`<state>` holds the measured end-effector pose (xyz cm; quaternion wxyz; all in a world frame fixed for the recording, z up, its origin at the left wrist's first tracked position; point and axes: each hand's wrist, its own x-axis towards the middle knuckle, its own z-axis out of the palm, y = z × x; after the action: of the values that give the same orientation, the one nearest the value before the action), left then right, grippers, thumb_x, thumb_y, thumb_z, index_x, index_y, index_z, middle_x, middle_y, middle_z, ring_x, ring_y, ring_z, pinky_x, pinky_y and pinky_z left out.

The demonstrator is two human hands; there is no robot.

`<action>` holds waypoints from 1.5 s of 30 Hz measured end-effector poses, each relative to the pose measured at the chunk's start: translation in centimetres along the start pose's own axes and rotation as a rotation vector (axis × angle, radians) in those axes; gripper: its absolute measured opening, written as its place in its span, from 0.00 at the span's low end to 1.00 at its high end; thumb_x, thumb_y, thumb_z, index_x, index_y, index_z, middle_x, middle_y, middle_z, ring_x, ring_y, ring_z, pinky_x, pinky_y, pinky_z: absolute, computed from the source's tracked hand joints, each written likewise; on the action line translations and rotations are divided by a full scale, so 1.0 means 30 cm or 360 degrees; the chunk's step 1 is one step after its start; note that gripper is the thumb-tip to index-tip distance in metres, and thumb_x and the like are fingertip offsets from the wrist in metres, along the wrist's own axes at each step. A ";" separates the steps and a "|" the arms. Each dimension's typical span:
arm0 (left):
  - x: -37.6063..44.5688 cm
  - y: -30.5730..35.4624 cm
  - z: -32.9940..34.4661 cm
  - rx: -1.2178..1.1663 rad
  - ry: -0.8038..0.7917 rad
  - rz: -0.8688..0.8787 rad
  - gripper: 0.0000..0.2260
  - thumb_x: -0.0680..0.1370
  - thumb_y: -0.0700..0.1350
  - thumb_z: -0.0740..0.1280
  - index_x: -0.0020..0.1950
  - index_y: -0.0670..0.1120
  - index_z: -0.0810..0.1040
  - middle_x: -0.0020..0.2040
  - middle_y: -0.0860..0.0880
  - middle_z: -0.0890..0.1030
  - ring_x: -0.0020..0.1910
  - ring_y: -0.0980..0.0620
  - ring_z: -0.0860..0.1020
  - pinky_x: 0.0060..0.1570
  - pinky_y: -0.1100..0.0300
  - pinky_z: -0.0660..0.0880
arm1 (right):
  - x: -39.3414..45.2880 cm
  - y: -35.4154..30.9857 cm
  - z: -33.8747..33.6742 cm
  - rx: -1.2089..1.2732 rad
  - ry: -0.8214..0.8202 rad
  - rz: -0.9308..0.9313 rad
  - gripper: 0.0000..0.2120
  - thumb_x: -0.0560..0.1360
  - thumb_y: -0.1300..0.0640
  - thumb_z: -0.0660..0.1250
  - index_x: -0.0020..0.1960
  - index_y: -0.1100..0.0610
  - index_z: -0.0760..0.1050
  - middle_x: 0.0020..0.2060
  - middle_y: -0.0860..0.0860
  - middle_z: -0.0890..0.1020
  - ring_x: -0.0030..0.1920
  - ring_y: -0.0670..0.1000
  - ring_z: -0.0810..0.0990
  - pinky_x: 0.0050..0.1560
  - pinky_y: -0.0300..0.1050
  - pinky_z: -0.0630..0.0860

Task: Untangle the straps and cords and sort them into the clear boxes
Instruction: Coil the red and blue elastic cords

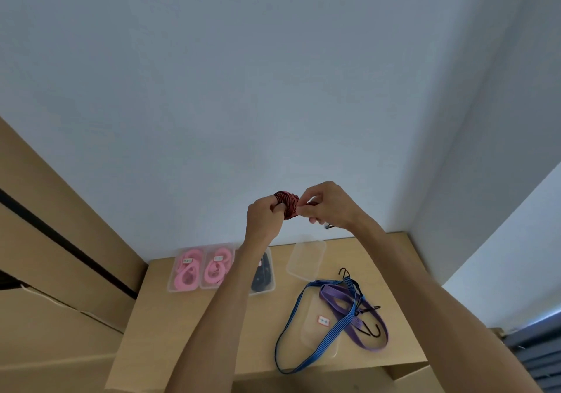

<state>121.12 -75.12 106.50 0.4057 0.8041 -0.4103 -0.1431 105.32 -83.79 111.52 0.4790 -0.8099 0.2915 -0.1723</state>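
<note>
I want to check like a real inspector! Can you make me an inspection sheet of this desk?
Surface: wooden desk.
Job's things: red cord held up; blue cord and purple strap tangled on desk; two boxes of pink cords; box of dark cords; empty box.
Clutter: labelled lid.
Hands: left hand and right hand grip the red cord.
Cables: nothing seen.
Surroundings: white wall.

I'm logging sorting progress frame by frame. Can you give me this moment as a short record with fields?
held: red cord, wound into a bundle, gripped by left hand and right hand, raised above the table
filled boxes: two with pink straps, one with dark items
empty box
unsorted: blue cord and purple strap, tangled
</note>
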 end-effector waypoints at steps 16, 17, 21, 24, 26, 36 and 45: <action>0.003 0.018 -0.094 -0.0336 -0.0998 0.0162 0.11 0.80 0.38 0.63 0.36 0.42 0.73 0.30 0.48 0.70 0.31 0.51 0.67 0.36 0.60 0.65 | 0.024 0.053 -0.020 0.0071 0.0107 -0.0320 0.08 0.76 0.67 0.68 0.45 0.57 0.84 0.38 0.42 0.84 0.39 0.40 0.79 0.42 0.32 0.73; -0.008 0.010 -0.097 -0.0442 -0.1050 0.0153 0.11 0.80 0.38 0.63 0.37 0.42 0.73 0.31 0.48 0.70 0.31 0.52 0.67 0.37 0.62 0.66 | 0.028 0.052 -0.022 0.0091 0.0078 -0.0323 0.08 0.76 0.67 0.68 0.45 0.56 0.84 0.39 0.43 0.84 0.41 0.41 0.80 0.43 0.33 0.74; -0.038 -0.004 -0.085 -0.0680 -0.1120 0.0174 0.09 0.78 0.39 0.63 0.42 0.34 0.74 0.33 0.45 0.71 0.32 0.51 0.67 0.36 0.61 0.66 | 0.036 0.063 -0.031 0.0200 -0.0015 -0.0295 0.07 0.78 0.67 0.67 0.46 0.59 0.83 0.39 0.43 0.84 0.39 0.40 0.79 0.42 0.32 0.74; -0.051 0.021 -0.072 -0.0881 -0.1170 0.0242 0.09 0.80 0.38 0.62 0.45 0.32 0.76 0.35 0.43 0.71 0.32 0.50 0.66 0.34 0.61 0.66 | 0.034 0.078 -0.016 0.0417 0.0029 -0.0234 0.07 0.80 0.66 0.66 0.46 0.62 0.82 0.36 0.42 0.83 0.37 0.40 0.78 0.38 0.32 0.71; -0.060 0.040 -0.066 -0.1002 -0.1165 0.0253 0.10 0.80 0.39 0.62 0.46 0.30 0.75 0.36 0.43 0.70 0.32 0.50 0.65 0.34 0.61 0.65 | 0.035 0.073 -0.004 0.0561 0.0020 -0.0217 0.07 0.80 0.65 0.65 0.47 0.64 0.81 0.37 0.47 0.83 0.38 0.44 0.79 0.38 0.35 0.74; -0.057 0.116 -0.075 -0.1309 -0.0685 0.0038 0.08 0.83 0.33 0.58 0.46 0.37 0.75 0.30 0.49 0.72 0.29 0.53 0.68 0.33 0.63 0.68 | 0.044 0.063 0.059 0.0645 0.0004 -0.0050 0.11 0.78 0.66 0.53 0.43 0.69 0.73 0.33 0.59 0.72 0.31 0.51 0.68 0.32 0.43 0.65; -0.023 0.105 -0.085 -0.1310 -0.0371 -0.0071 0.09 0.82 0.33 0.59 0.44 0.36 0.75 0.31 0.49 0.74 0.30 0.52 0.69 0.34 0.62 0.70 | 0.012 0.065 0.017 0.1085 -0.0140 0.0020 0.17 0.76 0.68 0.66 0.64 0.64 0.71 0.48 0.63 0.85 0.48 0.60 0.85 0.51 0.46 0.80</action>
<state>120.40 -74.29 110.47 0.6405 0.5621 -0.3447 -0.3936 105.29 -84.40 109.56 0.7352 -0.6081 0.2013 -0.2216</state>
